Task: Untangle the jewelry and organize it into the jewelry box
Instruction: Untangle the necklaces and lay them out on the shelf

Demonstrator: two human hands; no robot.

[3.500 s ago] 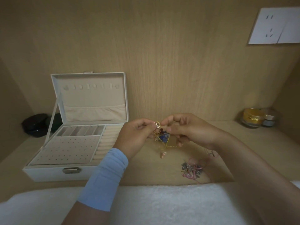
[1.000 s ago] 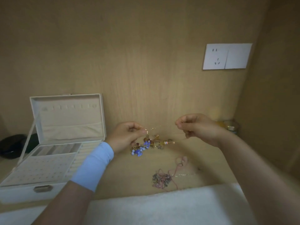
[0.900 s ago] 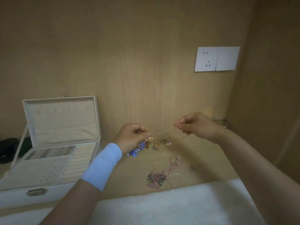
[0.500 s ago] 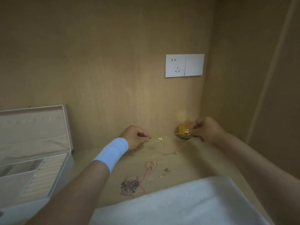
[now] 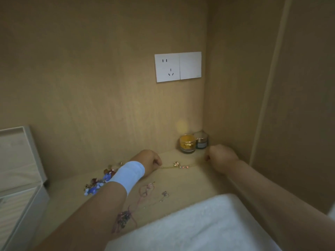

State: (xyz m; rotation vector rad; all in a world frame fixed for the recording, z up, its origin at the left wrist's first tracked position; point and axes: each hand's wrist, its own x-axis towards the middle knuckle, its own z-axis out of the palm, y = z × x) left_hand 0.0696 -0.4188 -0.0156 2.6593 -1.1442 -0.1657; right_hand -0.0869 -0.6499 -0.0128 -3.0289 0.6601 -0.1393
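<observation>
while both hands rest low on the wooden shelf [image 5: 199, 180], a gold chain [image 5: 176, 166] lies stretched in a nearly straight line between them, a few small charms and pinkish beads strung near its middle. the left hand [image 5: 150, 161], with a pale blue wristband [image 5: 129, 173] on the wrist, has its fingers curled in tight and pinches the chain's left end at the fingertips. the right hand [image 5: 221, 157] is closed into a loose fist near the back corner, its thumb side turned toward the chain – the chain's right end runs up into it, though the exact pinch is too small to make out.

more jewelry lies loose on the shelf, none of it in the box. a blue beaded piece [image 5: 97, 183] with gold and red bits sprawls just left of the left forearm, partly hidden by it. a pink cord [image 5: 146, 190] loops to the right of that forearm, and beside it lies a thin chain with a small charm [image 5: 165, 193]. nearer the camera, a tangle of dark beads [image 5: 123, 217] and pink thread sits just beside the edge of a white towel [image 5: 199, 225].

the jewelry box [image 5: 39, 198] – white, lid up – is cut off by the left edge, well apart from the gold chain. in the back corner stand a gold-lidded jar [image 5: 187, 144] and a small grey jar [image 5: 201, 141], touching or nearly so. a white wall socket [image 5: 177, 67] is mounted above.
</observation>
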